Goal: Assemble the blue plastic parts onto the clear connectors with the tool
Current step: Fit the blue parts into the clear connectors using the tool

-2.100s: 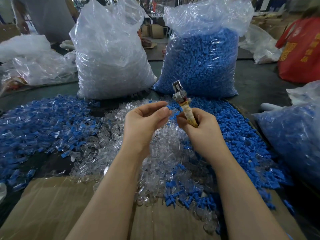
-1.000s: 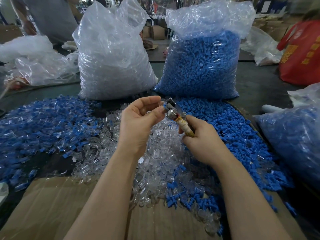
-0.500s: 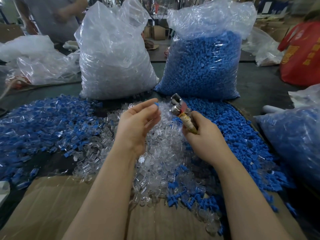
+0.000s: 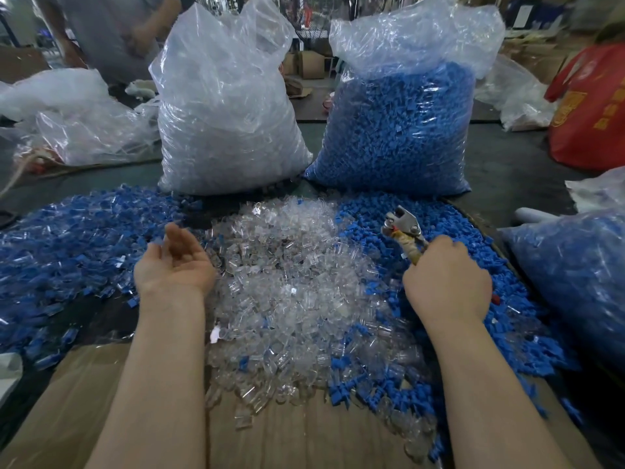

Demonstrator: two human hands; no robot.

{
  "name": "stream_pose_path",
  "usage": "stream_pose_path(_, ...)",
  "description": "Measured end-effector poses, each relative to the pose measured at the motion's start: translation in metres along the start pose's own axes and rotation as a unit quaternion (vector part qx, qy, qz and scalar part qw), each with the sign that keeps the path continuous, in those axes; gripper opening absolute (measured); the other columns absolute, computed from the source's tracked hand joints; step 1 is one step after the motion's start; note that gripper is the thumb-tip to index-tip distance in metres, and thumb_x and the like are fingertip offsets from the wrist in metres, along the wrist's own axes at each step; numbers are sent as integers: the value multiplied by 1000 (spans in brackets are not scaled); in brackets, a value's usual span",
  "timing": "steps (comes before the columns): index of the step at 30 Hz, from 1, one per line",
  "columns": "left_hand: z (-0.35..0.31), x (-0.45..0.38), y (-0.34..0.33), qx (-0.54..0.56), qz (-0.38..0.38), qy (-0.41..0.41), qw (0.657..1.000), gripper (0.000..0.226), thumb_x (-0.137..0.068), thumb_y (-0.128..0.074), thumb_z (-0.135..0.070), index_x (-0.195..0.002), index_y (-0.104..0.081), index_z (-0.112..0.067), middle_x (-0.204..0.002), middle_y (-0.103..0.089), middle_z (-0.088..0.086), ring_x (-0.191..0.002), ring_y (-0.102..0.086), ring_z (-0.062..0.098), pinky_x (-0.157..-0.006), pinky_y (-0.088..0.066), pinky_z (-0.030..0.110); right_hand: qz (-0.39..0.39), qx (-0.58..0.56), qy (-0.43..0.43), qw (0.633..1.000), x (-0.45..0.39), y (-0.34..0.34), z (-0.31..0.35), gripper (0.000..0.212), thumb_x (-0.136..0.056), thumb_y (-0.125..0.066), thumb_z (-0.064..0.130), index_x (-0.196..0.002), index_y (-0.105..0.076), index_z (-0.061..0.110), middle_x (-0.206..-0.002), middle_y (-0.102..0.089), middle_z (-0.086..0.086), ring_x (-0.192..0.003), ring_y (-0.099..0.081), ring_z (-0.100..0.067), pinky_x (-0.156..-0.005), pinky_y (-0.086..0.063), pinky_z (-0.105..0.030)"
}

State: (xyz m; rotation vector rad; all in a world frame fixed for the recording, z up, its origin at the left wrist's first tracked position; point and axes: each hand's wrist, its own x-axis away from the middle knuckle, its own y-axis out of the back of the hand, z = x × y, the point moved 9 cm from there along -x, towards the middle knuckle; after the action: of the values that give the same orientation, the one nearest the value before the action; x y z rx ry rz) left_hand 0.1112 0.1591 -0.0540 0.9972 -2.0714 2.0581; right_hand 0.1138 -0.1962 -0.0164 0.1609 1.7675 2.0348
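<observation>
Standing at the far side of the table [image 4: 507, 157], two large bags are seen: a bag of clear connectors [image 4: 226, 106] beside a bag of blue parts [image 4: 402, 130]. Three heaps are spread in front: assembled pieces [image 4: 67, 238] at left, loose clear connectors [image 4: 291, 282] in the middle, loose blue parts [image 4: 480, 252] at right. The left hand [image 4: 174, 262] is held palm-up, fingers spread, empty. The right hand [image 4: 446, 282] is closed around the tool [image 4: 404, 231], resting on the blue parts.

The red bag [image 4: 588, 106] is showing yellow printed characters, but they are too blurred for reading.
</observation>
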Motion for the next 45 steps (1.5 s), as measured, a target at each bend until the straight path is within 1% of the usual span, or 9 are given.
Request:
stream_pose_path(4, 4, 4, -7, -105, 41, -6, 994, 30, -103, -48, -28, -106, -65, -3, -86, -74, 5, -57, -69, 10, -53, -54, 19, 46, 20, -26, 998, 1, -8, -7, 44, -93, -57, 30, -126, -47, 3, -131, -48, -20, -100, -60, -37, -84, -42, -42)
stream_pose_path(7, 23, 14, -23, -389, 114, -25, 914, 13, -95, -61, -24, -95, -69, -14, -82, -74, -3, -65, -68, 5, -62, -55, 20, 67, 24, -15, 997, 1, -14, -6, 37, -94, -57, 30, -122, -50, 7, -129, -49, -18, -95, -60, -36, -84, -39, -41)
stream_pose_path(14, 96, 48, -32, -849, 284, -136, 424, 29, -91, -66, -23, -120, -63, -27, -119, -63, -11, -75, -64, 3, -61, -53, 12, 77, 20, -1, 997, -2, -14, -2, 31, -93, -57, 28, -118, -50, 10, -117, -57, -13, -95, -60, -33, -72, -35, -37)
stream_pose_path(16, 109, 47, -23, -914, 272, -149, 261, 42, -95, -61, -24, -136, -53, -28, -139, -49, 1, -93, -66, 15, -83, -59, 32, 74, 22, 8, 997, -1, -14, -1, 21, -93, -56, 26, -109, -51, 13, -112, -58, -11, -84, -56, -30, -70, -35, -36)
stream_pose_path(18, 113, 47, -22, -934, 260, -172, 176, 48, -95, -59, -24, -142, -48, -28, -145, -44, 6, -117, -56, 25, -101, -49, 45, 69, 17, 10, 997, -1, -14, -1, 13, -92, -55, 25, -99, -50, 15, -106, -59, -9, -74, -49, -27, -68, -34, -36)
stream_pose_path(23, 106, 51, -28, -915, 257, -181, 253, 18, -87, -73, -28, -105, -69, -29, -92, -59, -11, -62, -64, 2, -58, -50, 19, 49, 1, 13, 999, -3, -10, -1, 25, -91, -59, 29, -109, -49, 14, -105, -61, -9, -83, -57, -30, -70, -35, -36)
stream_pose_path(34, 89, 52, -42, -879, 236, -261, 322, 7, -82, -77, -38, -82, -74, -31, -70, -66, -16, -61, -61, -1, -56, -46, 19, -31, -162, 38, 986, -5, 5, 4, 13, -87, -60, 25, -87, -48, 23, -67, -44, 4, -54, -36, -15, -55, -31, -32)
stream_pose_path(38, 87, 59, -47, -811, 269, -251, 456, 14, -74, -80, -41, -77, -74, -29, -63, -69, -12, -55, -64, 1, -59, -50, 16, -65, -252, 62, 964, -5, 12, 10, 14, -87, -64, 29, -91, -50, 29, -85, -52, 3, -70, -45, -22, -63, -34, -33)
stream_pose_path(45, 107, 65, -43, -633, 310, -28, 709, 19, -78, -74, 1, -95, -73, -8, -84, -77, 5, -78, -75, 18, -69, -57, 20, -43, -454, 102, 884, 1, 19, 25, 12, -89, -66, 29, -82, -56, 27, -69, -56, 12, -61, -49, -6, -57, -40, -31)
